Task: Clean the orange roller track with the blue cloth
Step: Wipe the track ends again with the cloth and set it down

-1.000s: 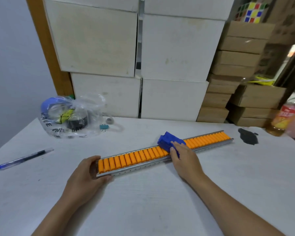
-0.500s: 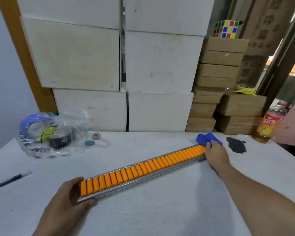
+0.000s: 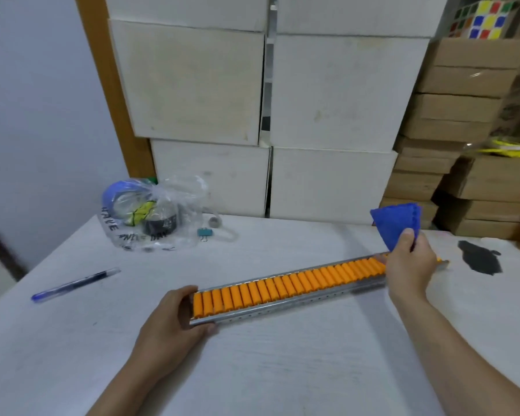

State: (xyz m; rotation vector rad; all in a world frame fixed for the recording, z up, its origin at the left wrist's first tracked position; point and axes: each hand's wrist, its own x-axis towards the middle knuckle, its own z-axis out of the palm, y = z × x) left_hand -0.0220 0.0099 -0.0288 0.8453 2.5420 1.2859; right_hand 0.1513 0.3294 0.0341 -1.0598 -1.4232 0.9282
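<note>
Lifted off the rollers since half a second ago, the blue cloth (image 3: 395, 225) is now held up above the far right end of the orange roller track (image 3: 288, 288) — pinched between thumb and fingers of the right hand (image 3: 410, 262). Well to the left of the track, a blue pen (image 3: 74, 285) is seen lying on the white counter (image 3: 282, 370). Behind the track's left end, a clear plastic bag (image 3: 153, 214) holding tape rolls is found, with a small binder clip (image 3: 205, 233) just beside it. The track's near left end is gripped by the left hand (image 3: 174, 322), fingers closed around the metal rail. Across the counter the track is laid slantwise — its right end farther away. Beyond that end, a black patch (image 3: 479, 258) is visible.
</note>
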